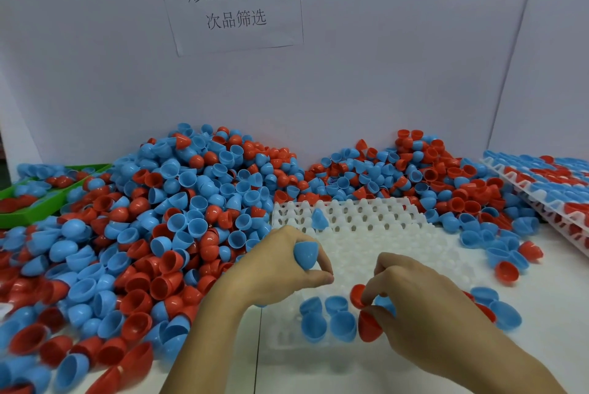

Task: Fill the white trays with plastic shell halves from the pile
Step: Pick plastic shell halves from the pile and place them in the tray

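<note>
— What were the hands doing?

— The left hand (280, 263), at centre frame, pinched a blue shell half (305, 253) between thumb and curled fingers, above the white tray (350, 228). The right hand (411, 294), lower right of centre, had its fingertips closed on a red shell half (358, 294) at the tray's near rows.

— And the tray?

— It lay on the table (318, 371) in the middle of the frame. A few blue halves (328, 318) sat in its near rows, and one blue half (319, 219) stood alone near its far edge.

— What crowded it?

— The pile of red and blue halves (153, 221) pressed against its left and far edges. A stack of filled trays (548, 189) leaned at the right edge, a green bin (28, 205) sat at the left, and a paper sign (229, 1) hung on the wall at the top.
</note>
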